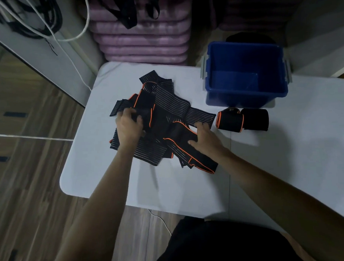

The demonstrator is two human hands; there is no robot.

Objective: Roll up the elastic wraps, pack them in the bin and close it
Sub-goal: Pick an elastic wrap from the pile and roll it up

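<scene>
A tangled pile of black elastic wraps with orange edging lies in the middle of the white table. My left hand grips a black wrap end at the pile's left side, fingers curled round it. My right hand rests on the pile's right part, fingers spread flat on a wrap. Two rolled wraps lie side by side to the right of the pile, in front of the open blue bin, which looks empty inside. No lid is visible.
The table's left and near edges drop to a wooden floor. Purple stacked mats stand behind the table. A white cable and black straps hang at the upper left.
</scene>
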